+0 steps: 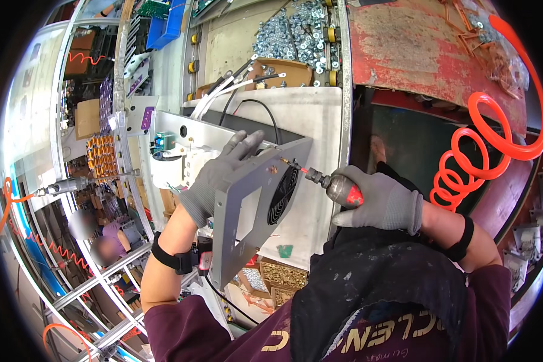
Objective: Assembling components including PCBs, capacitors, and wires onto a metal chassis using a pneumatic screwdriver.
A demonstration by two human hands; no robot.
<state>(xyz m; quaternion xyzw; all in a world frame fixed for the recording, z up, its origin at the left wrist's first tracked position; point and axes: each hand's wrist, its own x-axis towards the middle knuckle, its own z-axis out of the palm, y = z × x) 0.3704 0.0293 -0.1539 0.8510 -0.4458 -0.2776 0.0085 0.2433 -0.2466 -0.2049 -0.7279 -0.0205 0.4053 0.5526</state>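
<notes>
A grey metal chassis [226, 218] with a round fan grille [283, 196] and a rectangular cutout stands tilted on the bench. My left hand [220, 175], in a grey glove, holds it from the inner side, fingers stretched over its upper part; the thumb is hidden. My gloved right hand [377, 202] is wrapped round a red and metal power screwdriver [338, 186]. The driver's bit points left and meets the chassis near its upper edge, by the grille. Inside the chassis sit a green circuit board [164, 142] and white parts. White and black cables [223, 90] with ring terminals rise behind it.
Loose screws and washers [295, 39] lie on the far tray. Below the chassis are boxes of small brass fasteners [283, 274]. An orange coiled air hose [458, 166] hangs at right. A second driver [63, 187] hangs at left, near another person [111, 241].
</notes>
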